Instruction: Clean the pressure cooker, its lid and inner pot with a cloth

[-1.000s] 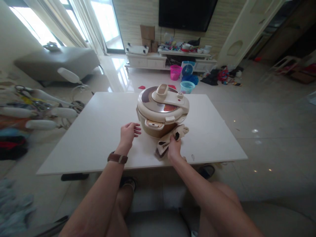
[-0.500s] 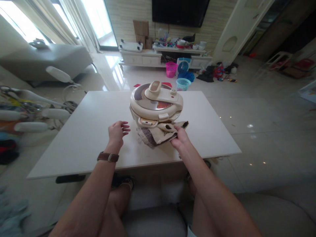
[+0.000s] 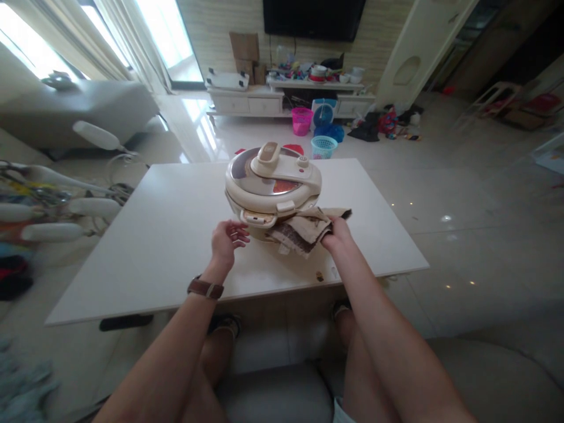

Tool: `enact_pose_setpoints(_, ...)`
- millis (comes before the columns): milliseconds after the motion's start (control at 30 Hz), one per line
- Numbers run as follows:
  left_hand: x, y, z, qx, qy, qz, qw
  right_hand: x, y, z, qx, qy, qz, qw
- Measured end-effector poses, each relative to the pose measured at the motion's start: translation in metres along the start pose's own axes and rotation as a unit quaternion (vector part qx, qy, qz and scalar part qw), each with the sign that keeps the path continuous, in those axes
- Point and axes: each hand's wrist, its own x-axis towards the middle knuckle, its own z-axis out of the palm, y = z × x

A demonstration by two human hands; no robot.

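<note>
A cream electric pressure cooker with a shiny lid stands on the white table. My right hand is closed on a beige and brown cloth, which lies against the cooker's front right side and hides part of its base. My left hand, with a brown watch strap on the wrist, is close to the cooker's front left, by its handle. Its fingers are apart and slightly curled, with nothing in them; whether they touch the cooker I cannot tell.
A small brown spot or sticker marks the table's front edge. Beyond the table are a pink basket, a light blue basket and a cluttered white cabinet. White-padded equipment stands to the left.
The cloth in my right hand has moved right along the cooker's front. My left hand has come rightward, closer to the cooker's handle. The view has shifted slightly.
</note>
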Motion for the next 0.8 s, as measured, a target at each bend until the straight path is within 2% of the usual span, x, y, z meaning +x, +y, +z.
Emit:
enact_pose_setpoints(67,-0.009,-0.003,0.011,-0.004,-0.038,-0.007,0.999,-0.002,-0.012,0.0,0.003,0.058,0.005,0.998)
enact_pose_setpoints(133,-0.018,-0.007,0.023,0.0,-0.082,-0.015,0.997,-0.007,-0.014,0.001,-0.004,0.112,-0.009,0.994)
enact_pose_setpoints(200,-0.025,-0.011,0.036,0.003,-0.118,-0.02,0.993,-0.012,-0.009,0.003,-0.016,0.131,-0.015,0.991)
enact_pose_setpoints(267,-0.03,-0.015,0.048,0.001,-0.133,-0.018,0.991,-0.014,-0.004,0.004,-0.027,0.125,-0.005,0.992)
enact_pose_setpoints(400,-0.032,-0.019,0.062,-0.017,-0.111,-0.004,0.994,-0.014,0.0,0.003,-0.034,0.121,-0.004,0.992)
enact_pose_setpoints(567,-0.032,-0.019,0.068,-0.055,-0.08,0.001,0.995,-0.015,-0.005,0.004,-0.029,0.13,-0.001,0.991)
enact_pose_setpoints(700,-0.033,-0.021,0.069,-0.065,-0.078,0.006,0.995,-0.018,-0.008,0.004,-0.042,0.128,-0.018,0.991)
enact_pose_setpoints(800,-0.031,-0.02,0.063,-0.067,-0.07,0.014,0.995,-0.016,-0.011,0.0,-0.052,0.14,-0.03,0.988)
